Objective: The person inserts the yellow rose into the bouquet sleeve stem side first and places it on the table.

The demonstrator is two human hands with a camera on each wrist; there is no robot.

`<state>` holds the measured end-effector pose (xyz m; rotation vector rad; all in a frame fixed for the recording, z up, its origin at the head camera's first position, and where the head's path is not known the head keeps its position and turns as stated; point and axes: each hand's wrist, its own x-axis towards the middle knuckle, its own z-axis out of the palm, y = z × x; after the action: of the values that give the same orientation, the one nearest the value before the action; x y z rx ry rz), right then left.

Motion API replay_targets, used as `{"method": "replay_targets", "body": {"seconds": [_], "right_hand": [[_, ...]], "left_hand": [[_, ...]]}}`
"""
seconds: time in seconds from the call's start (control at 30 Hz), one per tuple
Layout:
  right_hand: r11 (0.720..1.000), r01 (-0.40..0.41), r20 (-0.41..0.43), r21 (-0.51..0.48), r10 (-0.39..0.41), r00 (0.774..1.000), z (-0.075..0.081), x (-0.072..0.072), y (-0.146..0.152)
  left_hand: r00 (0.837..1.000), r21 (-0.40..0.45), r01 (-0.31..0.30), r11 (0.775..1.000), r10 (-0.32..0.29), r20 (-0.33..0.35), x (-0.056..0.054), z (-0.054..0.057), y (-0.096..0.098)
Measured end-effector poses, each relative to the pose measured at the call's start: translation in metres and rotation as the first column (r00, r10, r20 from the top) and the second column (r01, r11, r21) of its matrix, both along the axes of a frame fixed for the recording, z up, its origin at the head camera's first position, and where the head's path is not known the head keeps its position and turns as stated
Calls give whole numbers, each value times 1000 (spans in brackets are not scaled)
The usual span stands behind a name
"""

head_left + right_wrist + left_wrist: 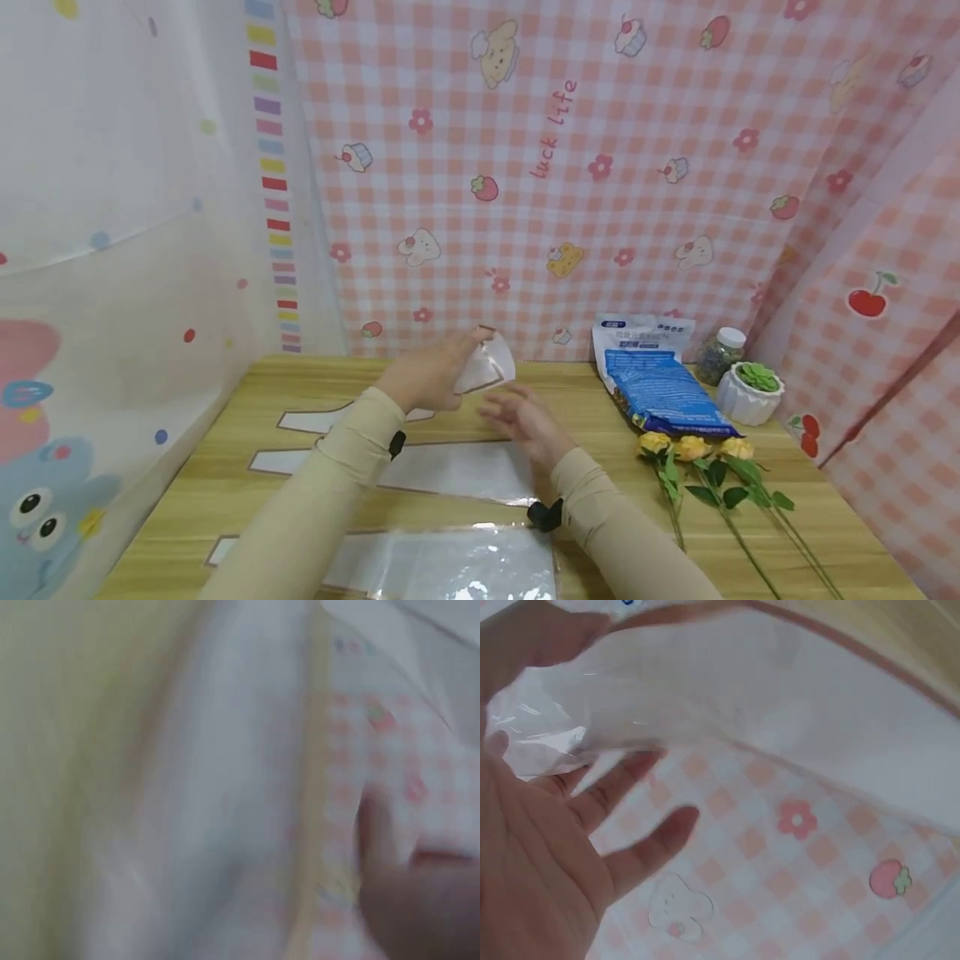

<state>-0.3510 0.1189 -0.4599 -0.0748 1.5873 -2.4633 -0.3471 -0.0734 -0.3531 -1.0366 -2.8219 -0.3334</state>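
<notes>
In the head view my left hand (pixel 423 373) holds up one end of a white flower sleeve (pixel 487 367) with a brown border and a clear plastic face. The left wrist view shows the sleeve (pixel 795 690) between the thumb and fingers, its clear film crinkled. Just right of it and lower, my right hand (pixel 531 421) hovers over the table with fingers loosely bent, holding nothing. Blur covers much of the right wrist view, where the right hand (pixel 420 900) shows at lower right. Two more tapered sleeves lie flat, a middle sleeve (pixel 480 468) and a front sleeve (pixel 457 562).
Three yellow roses (pixel 692 448) lie at the right on the wooden table (pixel 592 392). Behind them are a blue and white bag (pixel 660 379), a lidded jar (pixel 722 354) and a succulent in a white pot (pixel 750 398). A checked cloth (pixel 480 217) hangs at the back.
</notes>
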Motion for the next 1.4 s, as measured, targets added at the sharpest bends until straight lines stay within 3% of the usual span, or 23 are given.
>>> {"method": "replay_targets", "body": {"seconds": [0.03,0.07,0.13,0.2,0.27,0.37,0.47,0.53,0.63,0.8,1.13,1.3,1.4], "right_hand": [[992,-128,8,8,128,992,-5,2,-8],[970,-244,3,18,244,970,-9,5,-16],[910,-415,-47,-16,414,909,-12,7,-32],[866,-498,-115,-51,490,864,-11,8,-45],[847,-527,-159,-75,512,845,-8,8,-52],[860,-507,-133,-55,497,858,-5,6,-52],[891,-447,-55,84,452,890,-4,5,-43],[891,-406,-14,203,417,909,-3,5,-33],[863,-363,14,350,383,924,3,3,-15],[812,-290,24,506,324,946,23,0,24],[742,-179,-12,646,245,969,69,18,108],[737,-159,-15,657,223,975,83,30,164],[748,-149,-22,646,213,977,87,37,201]], "left_hand": [[1000,9,17,1000,-17,-10,0,-1,2],[999,14,33,999,-33,-25,0,-2,4],[997,15,62,998,-62,-39,1,-5,10],[997,13,71,997,-71,-35,0,-7,15],[998,15,61,998,-60,-27,0,-8,18],[998,19,54,998,-53,-21,-1,-8,17],[995,9,80,997,-79,-55,-4,-11,12],[994,-10,86,996,-87,-73,-6,-15,9],[994,-34,65,997,-68,-84,-9,-24,3],[997,-114,6,993,-15,-80,-15,-39,-5],[997,-155,-17,988,4,-81,-21,-56,-14],[998,-149,-13,989,4,-63,-21,-57,-17],[997,-151,-7,988,-4,-71,-21,-58,-16]]}}
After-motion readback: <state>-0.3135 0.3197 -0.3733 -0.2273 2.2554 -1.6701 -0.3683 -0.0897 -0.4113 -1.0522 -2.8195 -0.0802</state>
